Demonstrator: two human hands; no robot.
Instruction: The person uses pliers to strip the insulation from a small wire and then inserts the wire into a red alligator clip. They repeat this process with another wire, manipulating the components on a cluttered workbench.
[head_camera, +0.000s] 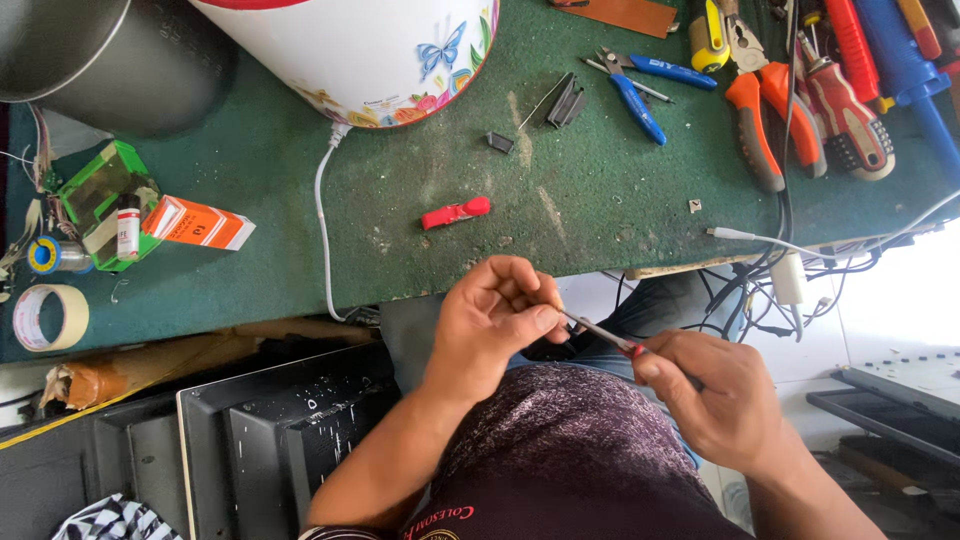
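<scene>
My left hand (497, 318) is curled shut in front of my body, pinching a small part that its fingers hide. My right hand (718, 392) grips a thin screwdriver (600, 334) with a metal shaft and a red collar. The shaft's tip reaches into the fingers of my left hand. Both hands hover just off the near edge of the green-topped workbench (420, 190). A small red clip-like piece (455, 212) lies on the bench just beyond my left hand.
A white round appliance with butterfly print (360, 50) and its white cord (322, 220) sit at the back. Pliers and screwdrivers (800, 100) lie at the right, blue cutters (640, 85) nearby. An orange box (195, 224), tape rolls (45, 315) and a green holder (100, 200) are left. Cables (780, 270) hang off the right edge.
</scene>
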